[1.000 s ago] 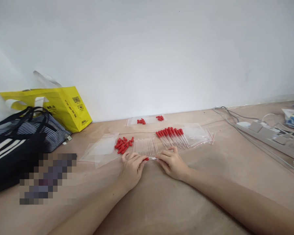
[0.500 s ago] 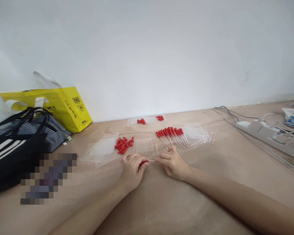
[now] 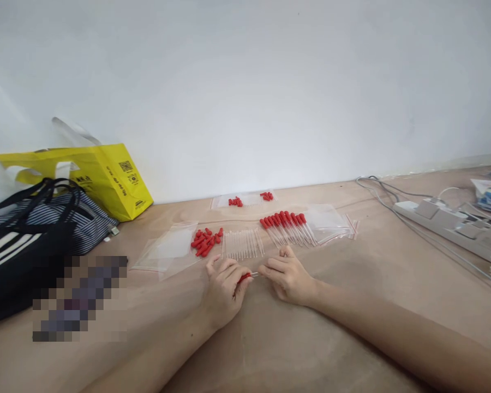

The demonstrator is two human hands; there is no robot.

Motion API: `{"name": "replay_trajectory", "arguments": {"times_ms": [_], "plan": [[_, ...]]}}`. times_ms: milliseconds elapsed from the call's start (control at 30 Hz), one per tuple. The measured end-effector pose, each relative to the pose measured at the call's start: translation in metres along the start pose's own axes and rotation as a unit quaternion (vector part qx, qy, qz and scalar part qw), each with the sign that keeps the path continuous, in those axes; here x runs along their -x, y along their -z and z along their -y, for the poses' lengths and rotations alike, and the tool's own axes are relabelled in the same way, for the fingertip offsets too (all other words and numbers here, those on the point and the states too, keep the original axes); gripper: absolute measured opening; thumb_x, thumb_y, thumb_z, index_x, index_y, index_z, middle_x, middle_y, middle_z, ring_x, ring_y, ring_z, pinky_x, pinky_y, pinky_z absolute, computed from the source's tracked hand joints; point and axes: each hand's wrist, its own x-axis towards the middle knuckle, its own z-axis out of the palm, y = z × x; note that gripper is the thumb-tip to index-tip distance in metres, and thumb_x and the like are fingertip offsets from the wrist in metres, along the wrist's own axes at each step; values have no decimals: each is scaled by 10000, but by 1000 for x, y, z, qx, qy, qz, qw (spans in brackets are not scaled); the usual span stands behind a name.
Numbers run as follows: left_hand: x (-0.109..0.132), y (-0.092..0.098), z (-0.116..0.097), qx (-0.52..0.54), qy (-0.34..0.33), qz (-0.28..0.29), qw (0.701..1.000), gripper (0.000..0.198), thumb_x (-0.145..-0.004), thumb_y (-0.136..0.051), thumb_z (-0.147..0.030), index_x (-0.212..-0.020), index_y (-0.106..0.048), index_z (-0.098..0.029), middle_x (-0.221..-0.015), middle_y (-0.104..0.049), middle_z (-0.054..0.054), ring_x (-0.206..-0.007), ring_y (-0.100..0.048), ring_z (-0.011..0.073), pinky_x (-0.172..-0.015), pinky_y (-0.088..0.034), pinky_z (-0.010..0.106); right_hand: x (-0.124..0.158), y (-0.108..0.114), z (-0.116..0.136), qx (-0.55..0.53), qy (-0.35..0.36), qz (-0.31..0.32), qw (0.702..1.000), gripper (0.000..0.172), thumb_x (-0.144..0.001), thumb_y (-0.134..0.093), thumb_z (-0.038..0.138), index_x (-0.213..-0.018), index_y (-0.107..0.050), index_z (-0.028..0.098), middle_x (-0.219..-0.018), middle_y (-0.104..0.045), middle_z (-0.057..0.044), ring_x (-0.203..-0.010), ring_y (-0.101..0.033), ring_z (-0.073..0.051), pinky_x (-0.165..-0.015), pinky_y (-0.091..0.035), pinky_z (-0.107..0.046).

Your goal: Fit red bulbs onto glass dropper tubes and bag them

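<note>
A red rubber dropper bulb (image 3: 244, 277) is pinched between the thumb and fingers of my left hand (image 3: 223, 292). My right hand (image 3: 289, 277) has its fingertips closed on the clear glass tube (image 3: 255, 274), which lies in line with the bulb's mouth. My fingers hide most of both parts, so how deep the tube sits in the bulb cannot be seen. Just beyond my hands lies a row of bare glass tubes (image 3: 242, 244), with a heap of loose red bulbs (image 3: 207, 242) on its left. Droppers with red bulbs fitted (image 3: 288, 226) lie side by side to the right.
Clear zip bags (image 3: 169, 243) lie left of the bulbs, and more plastic bags (image 3: 327, 222) at right. Another bag with red bulbs (image 3: 235, 202) rests near the wall. A yellow bag (image 3: 123, 185) and a dark bag (image 3: 24, 267) stand left; a power strip (image 3: 450, 224) lies right.
My left hand has turned slightly and its fingertips have shifted right with the bulb, so less of the tube shows between my hands. My right hand has hardly moved.
</note>
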Motion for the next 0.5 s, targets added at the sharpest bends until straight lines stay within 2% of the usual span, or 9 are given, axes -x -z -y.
{"name": "replay_trajectory", "arguments": {"times_ms": [333, 500], "plan": [[-2, 1, 1, 12, -20, 33, 999, 178, -837, -422, -238, -735, -567, -217, -689, -648, -21, -750, -548, 157, -921, -152, 444, -2, -5, -2, -20, 17, 1, 1000, 228, -766, -360, 81, -753, -580, 137, -597, -509, -2, -544, -389, -102, -612, -200, -282], [-5, 2, 10, 8, -16, 29, 999, 131, -821, -479, -309, -790, -588, -242, -726, -664, -43, -768, -559, 153, -947, -107, 445, -2, -4, -2, -60, -28, 6, 998, 250, -828, -343, 130, -814, -592, 147, -640, -540, -10, -562, -411, -100, -638, -212, -279]]}}
